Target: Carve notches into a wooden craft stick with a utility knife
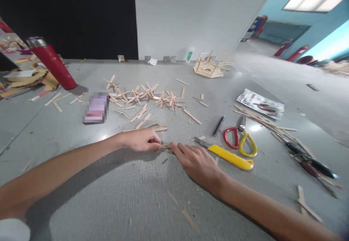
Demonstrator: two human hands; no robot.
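Note:
My left hand (pixel 144 140) and my right hand (pixel 195 157) meet low over the grey tabletop (pixel 131 190), fingertips almost touching. Between them runs a short wooden stick (pixel 165 147), pinched at one end by the left fingers and at the other by the right; most of it is hidden. Just right of my right hand lies a yellow utility knife (pixel 230 156) with its blade pointing left. Beyond the knife are scissors (pixel 240 135) with one red and one yellow handle, and a black pen-like tool (pixel 218 125).
Loose wooden sticks (pixel 147 95) are heaped behind my hands. A phone-like object (pixel 96 107) and a red flask (pixel 53 64) stand left. At the back are a wooden stick frame (pixel 211 66) and a glue tube (pixel 190 55). Pliers (pixel 308 157) and a plastic packet (pixel 260 104) lie right.

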